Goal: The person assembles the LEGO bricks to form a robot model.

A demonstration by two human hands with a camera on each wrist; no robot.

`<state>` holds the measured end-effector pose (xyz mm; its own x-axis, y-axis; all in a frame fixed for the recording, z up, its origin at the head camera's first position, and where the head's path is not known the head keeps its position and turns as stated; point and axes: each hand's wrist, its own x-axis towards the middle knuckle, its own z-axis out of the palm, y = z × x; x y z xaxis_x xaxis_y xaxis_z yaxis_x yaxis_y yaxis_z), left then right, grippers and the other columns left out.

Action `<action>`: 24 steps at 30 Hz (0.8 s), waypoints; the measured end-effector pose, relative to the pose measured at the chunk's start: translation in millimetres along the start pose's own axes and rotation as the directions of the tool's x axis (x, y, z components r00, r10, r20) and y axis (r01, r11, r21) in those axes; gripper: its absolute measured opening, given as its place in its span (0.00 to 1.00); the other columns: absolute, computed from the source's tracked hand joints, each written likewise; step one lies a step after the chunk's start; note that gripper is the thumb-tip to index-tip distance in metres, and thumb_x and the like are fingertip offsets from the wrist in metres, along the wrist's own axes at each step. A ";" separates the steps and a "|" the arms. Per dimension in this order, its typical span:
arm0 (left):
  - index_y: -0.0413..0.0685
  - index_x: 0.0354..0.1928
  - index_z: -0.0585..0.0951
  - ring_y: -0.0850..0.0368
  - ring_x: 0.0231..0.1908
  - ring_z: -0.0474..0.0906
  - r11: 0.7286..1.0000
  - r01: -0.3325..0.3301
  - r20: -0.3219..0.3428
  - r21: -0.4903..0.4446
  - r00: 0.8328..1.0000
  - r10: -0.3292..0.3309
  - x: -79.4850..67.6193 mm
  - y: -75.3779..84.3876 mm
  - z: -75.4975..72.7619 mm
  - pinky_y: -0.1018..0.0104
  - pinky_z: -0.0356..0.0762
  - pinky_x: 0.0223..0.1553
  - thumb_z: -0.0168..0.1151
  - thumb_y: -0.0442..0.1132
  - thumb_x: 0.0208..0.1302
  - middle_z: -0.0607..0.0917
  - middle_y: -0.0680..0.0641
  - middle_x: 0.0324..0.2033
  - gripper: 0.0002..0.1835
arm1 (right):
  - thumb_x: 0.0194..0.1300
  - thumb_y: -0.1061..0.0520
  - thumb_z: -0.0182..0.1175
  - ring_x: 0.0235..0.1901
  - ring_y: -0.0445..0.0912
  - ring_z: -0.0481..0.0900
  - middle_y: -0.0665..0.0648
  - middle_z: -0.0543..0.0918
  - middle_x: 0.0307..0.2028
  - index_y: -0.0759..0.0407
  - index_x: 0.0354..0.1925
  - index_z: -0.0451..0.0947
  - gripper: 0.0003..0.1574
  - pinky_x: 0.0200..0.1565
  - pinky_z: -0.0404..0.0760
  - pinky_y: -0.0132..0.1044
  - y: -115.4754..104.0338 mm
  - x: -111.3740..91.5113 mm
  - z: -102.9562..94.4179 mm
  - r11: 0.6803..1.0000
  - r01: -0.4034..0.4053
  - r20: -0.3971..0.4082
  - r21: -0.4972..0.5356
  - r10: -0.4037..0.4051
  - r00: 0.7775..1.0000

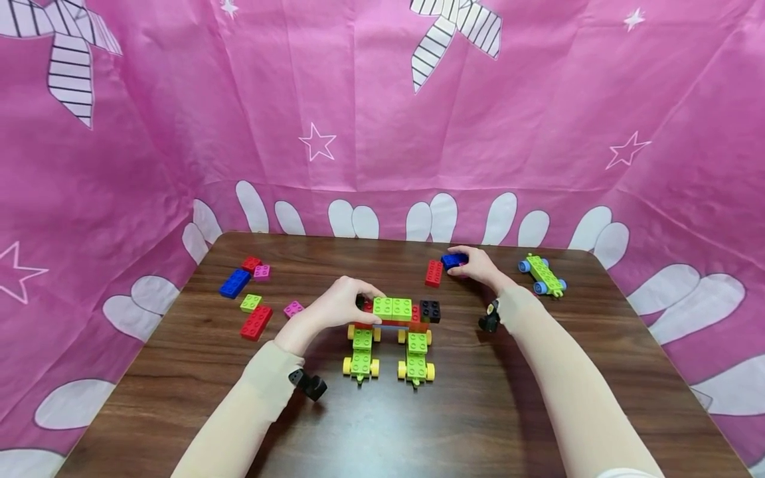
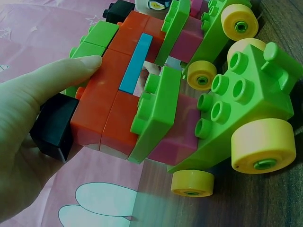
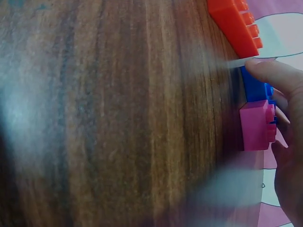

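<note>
My left hand (image 1: 344, 304) grips the left end of a built brick figure, its thumb against the red bricks (image 2: 102, 99). Lime bricks (image 1: 392, 309) top the figure, with a black brick (image 1: 430, 311) at its right end. Two lime wheeled bases (image 1: 361, 362) with yellow wheels (image 2: 263, 144) form its legs on the table. At the back, my right hand (image 1: 478, 267) has its thumb and fingers curled about a blue brick (image 3: 255, 86). Beside that lies a pink brick (image 3: 255, 125), mostly hidden by the hand in the head view.
A red brick (image 1: 434, 273) lies left of the right hand. Further right stands a lime wheeled base (image 1: 544, 274) with blue wheels. Loose bricks on the left include a blue one (image 1: 235, 283), a red one (image 1: 256, 322) and a pink one (image 1: 293, 309). Pink cloth (image 1: 382, 133) hangs behind the table.
</note>
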<state>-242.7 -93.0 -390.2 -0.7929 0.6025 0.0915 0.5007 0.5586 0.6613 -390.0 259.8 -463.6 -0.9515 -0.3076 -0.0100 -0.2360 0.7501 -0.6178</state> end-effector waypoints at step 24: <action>0.47 0.48 0.85 0.56 0.45 0.81 1.000 -0.020 -0.001 -0.001 1.000 0.020 0.9 -2.6 0.1 0.61 0.79 0.49 0.74 0.44 0.53 0.87 0.50 0.42 0.20 | 0.61 0.61 0.64 0.58 0.64 0.70 0.72 0.74 0.59 0.64 0.58 0.75 0.27 0.62 0.66 0.59 2.5 8.1 0.3 0.999 -0.021 -0.019 -0.027 0.020 1.000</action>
<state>-244.7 -93.9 -391.9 -0.7834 0.6125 0.1053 0.5159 0.5464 0.6597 -398.3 259.1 -465.5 -0.9597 -0.2810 -0.0077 -0.2212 0.7719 -0.5959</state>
